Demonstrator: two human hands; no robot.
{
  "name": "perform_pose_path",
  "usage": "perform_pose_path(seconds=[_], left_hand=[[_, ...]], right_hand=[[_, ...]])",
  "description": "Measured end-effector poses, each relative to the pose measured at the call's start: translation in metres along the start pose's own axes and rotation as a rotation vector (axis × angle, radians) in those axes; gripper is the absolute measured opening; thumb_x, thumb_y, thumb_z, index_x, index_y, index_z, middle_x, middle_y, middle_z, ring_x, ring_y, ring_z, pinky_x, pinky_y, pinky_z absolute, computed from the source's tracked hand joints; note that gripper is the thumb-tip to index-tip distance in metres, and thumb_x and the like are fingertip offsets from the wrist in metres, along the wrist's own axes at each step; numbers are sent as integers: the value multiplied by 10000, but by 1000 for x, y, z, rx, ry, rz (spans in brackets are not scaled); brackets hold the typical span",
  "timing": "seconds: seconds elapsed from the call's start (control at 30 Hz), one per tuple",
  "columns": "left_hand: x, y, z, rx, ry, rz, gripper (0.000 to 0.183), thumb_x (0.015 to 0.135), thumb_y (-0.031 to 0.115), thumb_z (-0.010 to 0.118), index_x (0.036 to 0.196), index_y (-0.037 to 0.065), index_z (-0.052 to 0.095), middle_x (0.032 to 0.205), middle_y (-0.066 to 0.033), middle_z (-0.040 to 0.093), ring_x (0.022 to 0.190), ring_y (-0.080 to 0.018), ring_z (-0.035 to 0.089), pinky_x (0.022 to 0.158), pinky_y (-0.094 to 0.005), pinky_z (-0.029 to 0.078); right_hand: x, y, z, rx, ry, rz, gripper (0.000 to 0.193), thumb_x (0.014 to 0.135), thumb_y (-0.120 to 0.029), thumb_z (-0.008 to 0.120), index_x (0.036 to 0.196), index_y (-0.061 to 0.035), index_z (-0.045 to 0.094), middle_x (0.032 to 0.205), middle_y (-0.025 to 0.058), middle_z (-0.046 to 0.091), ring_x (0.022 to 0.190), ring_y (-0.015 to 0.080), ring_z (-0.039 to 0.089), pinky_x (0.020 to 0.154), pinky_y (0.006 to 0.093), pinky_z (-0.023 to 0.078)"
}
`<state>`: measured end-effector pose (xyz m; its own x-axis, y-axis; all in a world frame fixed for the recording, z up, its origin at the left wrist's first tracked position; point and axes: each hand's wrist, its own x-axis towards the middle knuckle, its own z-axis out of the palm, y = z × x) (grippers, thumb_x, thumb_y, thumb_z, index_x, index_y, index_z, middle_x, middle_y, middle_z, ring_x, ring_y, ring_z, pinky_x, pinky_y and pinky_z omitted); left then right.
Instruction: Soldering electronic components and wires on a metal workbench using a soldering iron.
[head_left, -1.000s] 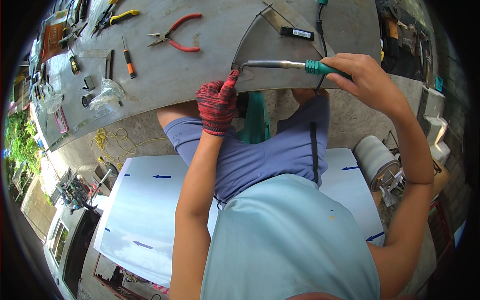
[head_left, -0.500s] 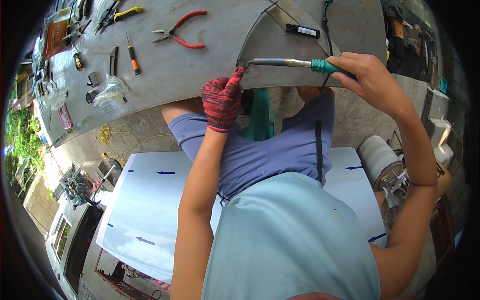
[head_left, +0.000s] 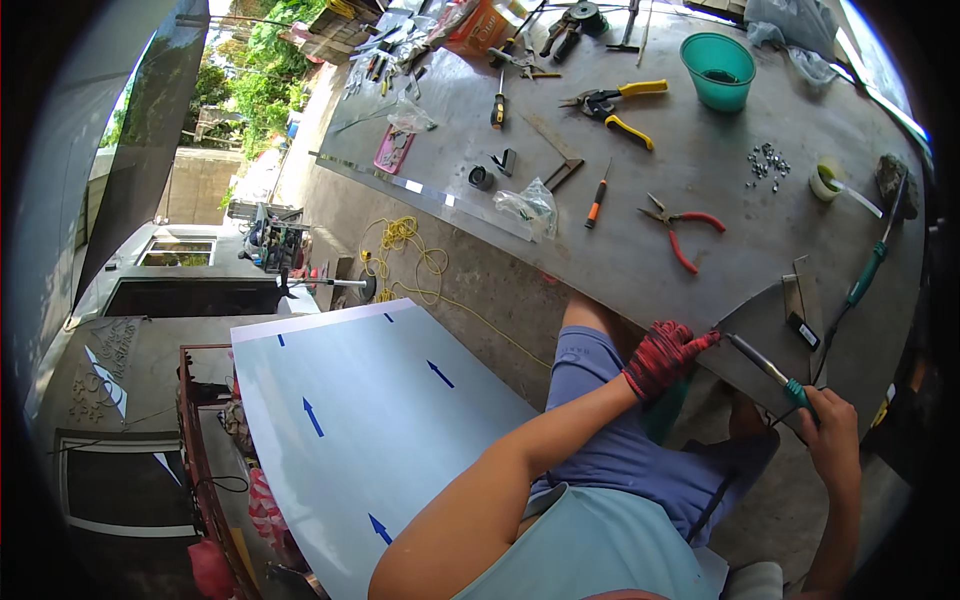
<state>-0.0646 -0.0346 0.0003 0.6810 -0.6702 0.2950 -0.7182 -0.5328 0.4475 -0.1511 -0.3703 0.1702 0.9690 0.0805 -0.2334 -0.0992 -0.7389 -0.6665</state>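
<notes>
My right hand point(head_left: 832, 432) is closed round the green handle of a soldering iron point(head_left: 760, 360). Its metal shaft slants up and left, with the tip close to the fingertips of my left hand point(head_left: 660, 360). That hand wears a red and black knitted glove. Its fingers are closed, with the forefinger and thumb together at the near table edge; what they pinch is too small to make out. Beside the iron lies a thin dark sheet piece point(head_left: 752, 322) with a curved edge. A small black block point(head_left: 803, 331) with a white label rests on a flat strip point(head_left: 797, 300).
On the grey metal table point(head_left: 620, 260) lie red-handled pliers point(head_left: 690, 228), a screwdriver point(head_left: 597, 205), yellow-handled snips point(head_left: 615, 103), small metal bits point(head_left: 768, 166) and a green bucket point(head_left: 722, 80). Another green-handled iron point(head_left: 868, 272) is at right. A yellow cord point(head_left: 402, 232) lies on the floor.
The view has swung left, bringing more of the table's far side and the yard into sight. My hands keep the iron's tip by the gloved fingertips.
</notes>
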Motion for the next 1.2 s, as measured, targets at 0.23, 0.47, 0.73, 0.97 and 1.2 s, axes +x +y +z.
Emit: perform_pose_path(seconds=[0.23,0.47,0.73,0.97,1.2], left_hand=[[-7,9,3,64,-29,-31,640,860,120,647,1487,227,576,896,-90,591,822,-318,596,754,-461,476],[4,5,4,-23,17,33,652,779,65,697,1415,195,642,846,-92,599,768,-325,599,703,-475,490],[6,-21,13,29,45,80,652,747,34,726,1368,231,681,776,-80,598,713,-308,601,652,-470,486],[-5,-15,20,75,36,76,581,787,64,726,1343,231,702,815,-78,625,746,-308,611,690,-466,490],[-5,-13,20,99,31,59,579,789,68,731,1341,242,705,836,-63,631,770,-300,615,705,-466,486]], right_hand=[[-9,-3,-4,-40,-33,-2,226,876,-43,721,1099,-19,690,877,187,640,800,414,645,706,503,470],[-12,10,-2,-24,-41,34,301,905,-54,715,1203,-17,689,901,194,635,823,410,661,729,472,498],[-11,31,6,-75,-20,-73,296,985,-170,687,1229,-3,680,938,165,659,834,368,650,765,469,504],[-22,30,4,-114,-46,-44,303,989,-193,689,1227,-7,689,948,156,670,855,373,653,775,464,509],[-18,33,9,-136,-22,-60,307,996,-221,688,1223,-13,692,934,155,665,852,372,649,772,469,506]])
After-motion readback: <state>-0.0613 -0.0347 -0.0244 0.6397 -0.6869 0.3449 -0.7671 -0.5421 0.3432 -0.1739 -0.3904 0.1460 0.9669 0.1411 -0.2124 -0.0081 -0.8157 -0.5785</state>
